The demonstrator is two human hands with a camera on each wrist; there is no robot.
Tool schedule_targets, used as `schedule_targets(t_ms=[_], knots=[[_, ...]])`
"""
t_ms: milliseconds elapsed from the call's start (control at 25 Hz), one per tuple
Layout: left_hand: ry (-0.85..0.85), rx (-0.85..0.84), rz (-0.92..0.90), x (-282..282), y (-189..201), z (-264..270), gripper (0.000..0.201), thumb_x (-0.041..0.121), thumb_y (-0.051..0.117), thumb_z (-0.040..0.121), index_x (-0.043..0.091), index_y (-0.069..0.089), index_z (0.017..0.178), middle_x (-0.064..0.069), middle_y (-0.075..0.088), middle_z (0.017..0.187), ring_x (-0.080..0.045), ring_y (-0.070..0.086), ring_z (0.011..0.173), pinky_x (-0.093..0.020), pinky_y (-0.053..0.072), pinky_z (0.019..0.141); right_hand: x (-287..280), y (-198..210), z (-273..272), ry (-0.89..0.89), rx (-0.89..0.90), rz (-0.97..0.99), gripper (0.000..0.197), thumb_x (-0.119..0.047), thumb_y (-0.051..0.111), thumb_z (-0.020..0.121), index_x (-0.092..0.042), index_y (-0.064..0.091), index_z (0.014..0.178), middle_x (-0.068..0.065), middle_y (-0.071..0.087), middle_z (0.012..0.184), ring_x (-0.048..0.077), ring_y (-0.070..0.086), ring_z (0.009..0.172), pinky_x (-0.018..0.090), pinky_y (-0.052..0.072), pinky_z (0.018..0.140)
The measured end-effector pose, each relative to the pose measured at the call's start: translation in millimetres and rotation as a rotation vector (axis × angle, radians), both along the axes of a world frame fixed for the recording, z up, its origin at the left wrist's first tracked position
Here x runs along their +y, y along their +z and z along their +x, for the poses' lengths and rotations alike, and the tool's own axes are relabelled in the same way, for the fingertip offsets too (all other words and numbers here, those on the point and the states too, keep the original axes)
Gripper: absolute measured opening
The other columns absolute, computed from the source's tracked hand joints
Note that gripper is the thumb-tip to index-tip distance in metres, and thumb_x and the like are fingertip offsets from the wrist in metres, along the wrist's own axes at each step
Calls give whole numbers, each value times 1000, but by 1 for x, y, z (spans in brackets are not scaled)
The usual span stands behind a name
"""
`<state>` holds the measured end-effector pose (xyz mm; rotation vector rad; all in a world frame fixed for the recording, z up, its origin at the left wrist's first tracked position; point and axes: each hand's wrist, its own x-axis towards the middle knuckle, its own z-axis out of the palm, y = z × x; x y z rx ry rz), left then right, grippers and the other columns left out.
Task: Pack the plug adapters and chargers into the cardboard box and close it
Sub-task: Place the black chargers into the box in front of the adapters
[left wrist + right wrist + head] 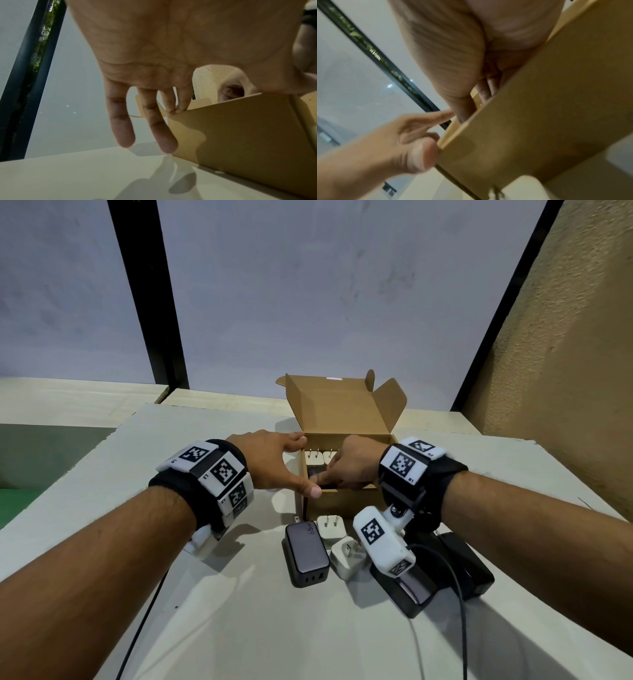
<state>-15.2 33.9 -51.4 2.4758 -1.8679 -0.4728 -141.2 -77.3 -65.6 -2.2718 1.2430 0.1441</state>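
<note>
Cardboard box [342,501] sits open mid-table, left hand [274,460] spread against its left wall, right hand [349,463] reaching inside, grip hidden; a dark charger [317,474] could jam against 2 white adapters [320,462].

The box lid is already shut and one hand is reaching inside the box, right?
Not quite. The head view shows the cardboard box with its lid standing open, not shut. The rest holds: the right hand is reaching inside the box.
</note>
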Motion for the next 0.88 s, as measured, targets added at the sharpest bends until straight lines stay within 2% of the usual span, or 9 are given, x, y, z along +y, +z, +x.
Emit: schedule_targets(t_ms=[80, 160, 240, 360, 440, 600, 680, 760, 880], knots=[[2, -1, -3, 0, 0, 0, 108, 81, 59, 57, 39, 18, 148, 23, 13, 155, -16, 30, 140, -39, 28, 109, -3, -2, -3, -16, -50, 54, 41, -43, 77, 76, -4, 75, 90, 10, 73, 86, 18, 59, 72, 36, 55, 77], [-3, -4, -2, -1, 1, 0, 107, 80, 59, 58, 37, 18, 148, 23, 11, 155, -16, 29, 140, -39, 27, 109, -4, -5, -2, -14, -49, 49, 40, -39, 78, 75, -5, 75, 95, 12, 74, 93, 19, 60, 76, 40, 54, 87], [-9, -3, 1, -2, 0, 1, 108, 81, 58, 58, 37, 18, 148, 23, 11, 155, -16, 28, 140, -40, 27, 109, -2, -3, -1, 6, -32, 48, 39, -39, 77, 77, -6, 75, 96, 10, 74, 93, 20, 62, 78, 39, 54, 88], [-2, 14, 7, -4, -1, 4, 112, 84, 57, 52, 39, 19, 147, 25, 13, 154, -16, 29, 140, -41, 26, 110, 4, 10, -9, 121, 28, -37, 36, -41, 71, 82, -12, 75, 104, 6, 74, 100, 22, 68, 93, 37, 55, 90], [6, 24, 15, -4, -3, 5, 115, 87, 54, 48, 40, 19, 147, 25, 14, 154, -17, 29, 140, -42, 25, 111, 10, 20, -24, 206, 14, -156, 29, -35, 69, 85, -17, 74, 107, 1, 74, 101, 17, 67, 94, 31, 55, 86], [20, 46, 8, -4, -5, 4, 119, 86, 53, 44, 39, 17, 148, 23, 14, 154, -17, 27, 141, -43, 21, 113, 12, 34, -78, 193, -136, -241, 9, -26, 75, 82, -20, 75, 89, -10, 69, 83, 5, 60, 78, 14, 43, 64], [22, 54, 9, -2, -4, 3, 122, 89, 51, 42, 39, 17, 148, 22, 14, 155, -17, 26, 141, -44, 20, 114, 11, 33, -110, 209, -68, -255, 9, -28, 76, 80, -23, 74, 88, -14, 64, 75, 3, 57, 72, 13, 39, 60], [19, 63, 23, -2, -2, 2, 132, 96, 46, 31, 40, 17, 148, 21, 15, 155, -17, 25, 142, -44, 19, 115, 11, 28, -138, 238, 77, -284, 19, -36, 74, 81, -24, 73, 96, -16, 61, 74, 2, 55, 71, 15, 38, 60], [21, 74, 24, -2, 0, 1, 135, 97, 46, 28, 40, 18, 147, 18, 16, 156, -19, 25, 142, -44, 19, 116, 7, 21, -171, 197, 271, -185, 44, -55, 64, 82, -26, 65, 115, -11, 67, 95, 12, 62, 88, 23, 47, 79]])
